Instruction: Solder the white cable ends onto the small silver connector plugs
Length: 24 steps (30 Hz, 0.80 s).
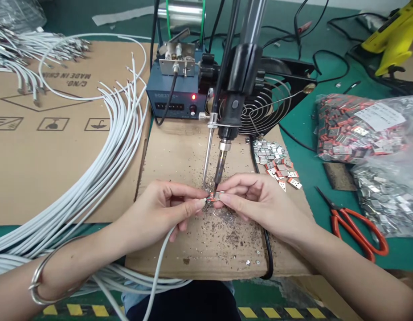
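My left hand (174,206) pinches the end of a white cable (158,263), whose length hangs down below the palm. Between thumb and fingers, my right hand (251,196) grips a small USB connector (221,195) with a metal shell and an orange part. Cable end and connector meet right under the tip of a soldering iron (222,165), held in a stand above. A thin metal feed tube (207,165) ends beside the iron's tip. Fingertips hide part of the joint, so I cannot tell whether it is soldered.
A blue solder feeder (176,96) with a solder spool (185,17) stands behind, near a fan (256,104). Loose connectors (281,169), bagged connectors (360,129) and red-handled scissors (356,227) lie right. White cables (116,147) lie left on cardboard (59,178).
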Available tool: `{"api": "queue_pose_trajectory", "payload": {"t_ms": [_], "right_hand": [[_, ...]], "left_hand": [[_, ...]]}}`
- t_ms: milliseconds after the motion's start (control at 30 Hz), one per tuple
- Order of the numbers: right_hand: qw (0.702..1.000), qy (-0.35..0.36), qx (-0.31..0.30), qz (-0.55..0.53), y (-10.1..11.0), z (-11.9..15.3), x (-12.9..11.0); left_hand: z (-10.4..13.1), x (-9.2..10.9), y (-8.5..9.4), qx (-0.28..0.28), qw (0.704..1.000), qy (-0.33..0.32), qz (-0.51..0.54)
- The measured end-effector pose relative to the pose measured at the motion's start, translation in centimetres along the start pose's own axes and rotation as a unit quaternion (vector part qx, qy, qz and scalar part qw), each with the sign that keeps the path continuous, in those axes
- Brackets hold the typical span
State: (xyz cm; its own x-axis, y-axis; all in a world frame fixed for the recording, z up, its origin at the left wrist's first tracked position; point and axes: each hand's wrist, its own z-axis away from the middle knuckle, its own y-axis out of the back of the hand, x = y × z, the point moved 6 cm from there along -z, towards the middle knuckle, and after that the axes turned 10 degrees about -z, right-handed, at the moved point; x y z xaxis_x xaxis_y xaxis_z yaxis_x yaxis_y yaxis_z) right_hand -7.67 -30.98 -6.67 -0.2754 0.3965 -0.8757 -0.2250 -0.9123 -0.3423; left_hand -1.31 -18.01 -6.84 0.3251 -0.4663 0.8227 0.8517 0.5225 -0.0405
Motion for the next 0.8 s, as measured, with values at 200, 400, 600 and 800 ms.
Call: {"api": "queue_pose_trajectory", "payload": {"t_ms": [200,400,600,800], "right_hand": [[1.000,0.001,-0.013,-0.005,0.11,0.11,-0.12],[1.000,0.000,-0.007,0.010,0.04,0.06,-0.07],[1.000,-0.014,0.005,0.024,0.01,0.10,0.03],[1.000,-0.004,-0.015,0.023,0.12,0.24,-0.03]], "left_hand": [[0.00,0.28,-0.17,-0.014,1.000,-0.016,0.000],[0.06,0.19,-0.16,-0.011,1.000,-0.001,-0.019],[0.06,-0.14,-0.10,-0.010,0.999,0.019,-0.026],[0.10,0.52,-0.11,-0.003,1.000,0.004,-0.002]]}}
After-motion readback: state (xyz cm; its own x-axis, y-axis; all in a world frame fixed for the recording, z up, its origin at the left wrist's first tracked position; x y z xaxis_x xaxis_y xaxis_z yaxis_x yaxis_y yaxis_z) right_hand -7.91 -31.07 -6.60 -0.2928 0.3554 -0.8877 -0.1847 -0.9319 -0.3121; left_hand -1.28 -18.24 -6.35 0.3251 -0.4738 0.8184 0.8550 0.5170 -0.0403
